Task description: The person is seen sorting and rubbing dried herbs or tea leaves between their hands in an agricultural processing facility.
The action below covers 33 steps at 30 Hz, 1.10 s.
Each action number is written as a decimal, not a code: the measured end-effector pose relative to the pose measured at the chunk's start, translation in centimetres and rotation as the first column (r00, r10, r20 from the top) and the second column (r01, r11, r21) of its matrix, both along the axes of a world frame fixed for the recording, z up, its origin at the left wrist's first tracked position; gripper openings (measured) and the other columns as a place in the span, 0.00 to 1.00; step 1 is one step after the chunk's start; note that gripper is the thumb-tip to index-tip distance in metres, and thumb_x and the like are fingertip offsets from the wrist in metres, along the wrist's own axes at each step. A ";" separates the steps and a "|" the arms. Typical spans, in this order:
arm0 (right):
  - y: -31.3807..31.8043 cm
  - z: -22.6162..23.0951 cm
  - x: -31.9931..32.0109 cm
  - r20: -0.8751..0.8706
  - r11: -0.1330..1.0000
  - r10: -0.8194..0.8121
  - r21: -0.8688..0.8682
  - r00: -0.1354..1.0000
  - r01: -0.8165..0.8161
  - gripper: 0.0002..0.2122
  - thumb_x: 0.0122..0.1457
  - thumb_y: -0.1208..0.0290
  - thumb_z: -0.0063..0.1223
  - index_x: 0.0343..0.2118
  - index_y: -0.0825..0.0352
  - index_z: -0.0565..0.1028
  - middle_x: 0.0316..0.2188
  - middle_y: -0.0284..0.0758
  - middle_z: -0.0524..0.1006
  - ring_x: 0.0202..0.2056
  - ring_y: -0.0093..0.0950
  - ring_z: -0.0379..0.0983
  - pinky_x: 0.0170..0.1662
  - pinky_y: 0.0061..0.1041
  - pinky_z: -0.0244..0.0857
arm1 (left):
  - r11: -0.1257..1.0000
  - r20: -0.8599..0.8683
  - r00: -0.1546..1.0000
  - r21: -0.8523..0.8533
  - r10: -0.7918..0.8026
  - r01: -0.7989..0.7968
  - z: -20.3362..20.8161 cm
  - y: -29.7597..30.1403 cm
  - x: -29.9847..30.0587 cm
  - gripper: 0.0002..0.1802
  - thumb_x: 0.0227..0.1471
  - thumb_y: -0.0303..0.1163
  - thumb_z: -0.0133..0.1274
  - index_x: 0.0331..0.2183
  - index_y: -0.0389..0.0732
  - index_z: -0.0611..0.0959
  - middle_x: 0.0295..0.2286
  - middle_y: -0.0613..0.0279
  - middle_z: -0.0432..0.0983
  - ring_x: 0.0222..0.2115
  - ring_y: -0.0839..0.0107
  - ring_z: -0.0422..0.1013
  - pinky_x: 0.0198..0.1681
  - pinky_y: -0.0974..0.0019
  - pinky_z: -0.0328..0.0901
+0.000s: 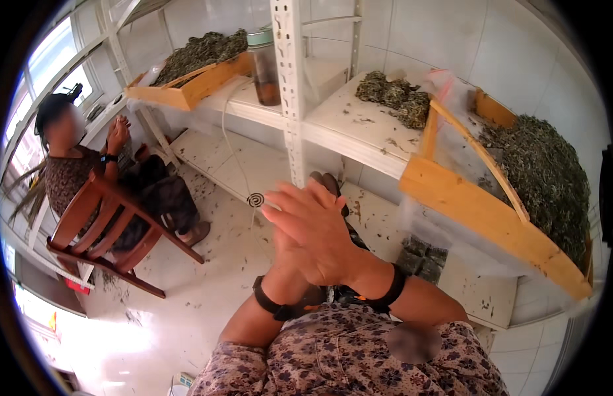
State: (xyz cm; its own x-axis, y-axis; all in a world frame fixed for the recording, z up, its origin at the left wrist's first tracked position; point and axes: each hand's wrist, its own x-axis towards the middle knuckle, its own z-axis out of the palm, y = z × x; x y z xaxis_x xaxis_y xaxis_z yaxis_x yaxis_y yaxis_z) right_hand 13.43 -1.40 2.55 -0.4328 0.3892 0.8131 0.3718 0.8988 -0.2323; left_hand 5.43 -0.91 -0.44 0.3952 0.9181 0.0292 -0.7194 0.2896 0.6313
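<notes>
In front of my body, my right hand [320,237] lies across my left hand [290,254], palms pressed together. The right fingers stretch over the left hand, and most of the left fingers are hidden beneath. Whatever may be between the palms does not show. A black band [270,302] circles my left wrist, and another dark band [390,288] my right. Right of my hands, on the shelf, a wooden tray [478,218] lined with clear plastic holds a big heap of dried green-brown leaves [541,178]. Beside it lie smaller clumps of the same leaves [392,99].
A white metal shelf post [290,86] stands straight ahead. Left of it are a lidded jar [263,72] with dark contents and another leaf-filled wooden tray [188,96]. A person [75,145] sits on a wooden chair [115,231] at left, hands together. Leaf scraps dot the floor [214,277].
</notes>
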 end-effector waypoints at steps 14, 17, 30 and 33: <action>1.1 -1.1 1.3 -0.021 0.986 0.041 -0.162 0.999 -0.044 0.20 0.49 0.72 0.39 0.47 0.70 0.66 0.51 0.48 0.63 0.54 0.43 0.56 0.57 0.43 0.39 | 0.926 -0.318 0.919 0.361 0.232 -0.109 -0.9 0.1 -0.8 0.23 0.58 0.40 0.31 0.50 0.37 0.63 0.47 0.56 0.62 0.48 0.64 0.61 0.50 0.63 0.59; 0.9 -0.9 0.6 -0.038 0.990 0.064 -0.124 0.997 -0.068 0.21 0.50 0.70 0.38 0.48 0.70 0.65 0.51 0.49 0.62 0.54 0.43 0.57 0.56 0.43 0.41 | 0.957 -0.206 0.963 0.268 0.172 -0.114 -0.7 0.5 -0.8 0.22 0.58 0.40 0.32 0.50 0.37 0.63 0.47 0.56 0.62 0.48 0.64 0.61 0.50 0.63 0.59; 3.5 -0.3 2.0 0.092 0.993 -0.030 -0.108 0.995 0.040 0.22 0.49 0.73 0.37 0.49 0.69 0.64 0.52 0.43 0.63 0.56 0.40 0.55 0.58 0.43 0.34 | 0.984 -0.007 0.988 0.096 0.152 -0.150 -0.2 0.1 -0.1 0.21 0.55 0.37 0.39 0.47 0.34 0.66 0.45 0.57 0.65 0.47 0.68 0.63 0.49 0.67 0.59; 3.0 -1.5 1.7 0.051 0.993 -0.042 -0.108 0.998 0.047 0.21 0.51 0.70 0.38 0.49 0.69 0.63 0.51 0.45 0.63 0.55 0.42 0.55 0.58 0.44 0.37 | 0.991 -0.011 0.991 0.001 0.135 -0.135 0.7 0.3 -0.8 0.23 0.58 0.41 0.31 0.48 0.35 0.65 0.45 0.57 0.64 0.47 0.68 0.62 0.50 0.66 0.59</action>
State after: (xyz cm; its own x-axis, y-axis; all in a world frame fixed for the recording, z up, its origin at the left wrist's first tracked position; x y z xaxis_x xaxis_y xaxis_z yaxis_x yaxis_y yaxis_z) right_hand 15.17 1.65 1.05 -0.4508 0.4938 0.7436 0.4237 0.8516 -0.3087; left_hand 4.64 -0.66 0.23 0.2677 0.9632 0.0260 -0.7449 0.1898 0.6396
